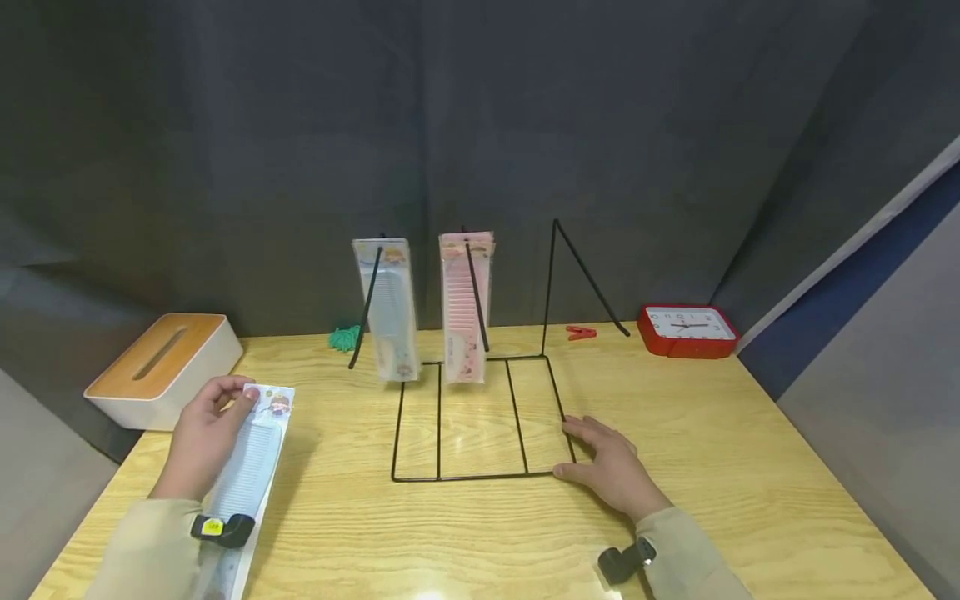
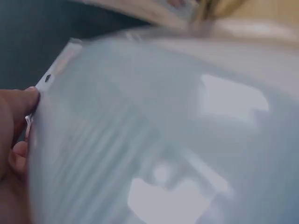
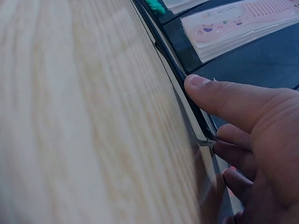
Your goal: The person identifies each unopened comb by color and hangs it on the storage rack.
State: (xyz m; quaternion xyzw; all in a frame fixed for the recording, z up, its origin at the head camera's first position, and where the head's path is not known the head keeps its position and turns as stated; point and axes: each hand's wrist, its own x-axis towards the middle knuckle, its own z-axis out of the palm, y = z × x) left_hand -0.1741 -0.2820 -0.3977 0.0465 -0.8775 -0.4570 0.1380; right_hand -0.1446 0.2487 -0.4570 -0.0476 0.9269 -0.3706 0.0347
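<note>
At the left, my left hand point(image 1: 206, 437) pinches the top card of a packaged blue comb point(image 1: 251, 467), which slants down along the forearm. The comb's clear packet point(image 2: 140, 107) fills most of the left wrist view, blurred. A black wire display rack point(image 1: 487, 477) stands mid-table, with packaged blue combs point(image 1: 390, 325) on its left hook and packaged pink combs point(image 1: 459, 308) on the middle one. The right hook point(image 1: 592, 283) bears nothing. My right hand point(image 1: 611, 467) rests at the rack's front right corner, thumb touching the front bar and fingers by the side bar.
A white tissue box with a wooden lid point(image 1: 161, 367) stands at the back left. Behind the rack lie a green bundle point(image 1: 344, 337) and a red clip point(image 1: 581, 332). A red clock point(image 1: 687, 331) sits at the back right, before a dark curtain point(image 1: 480, 125).
</note>
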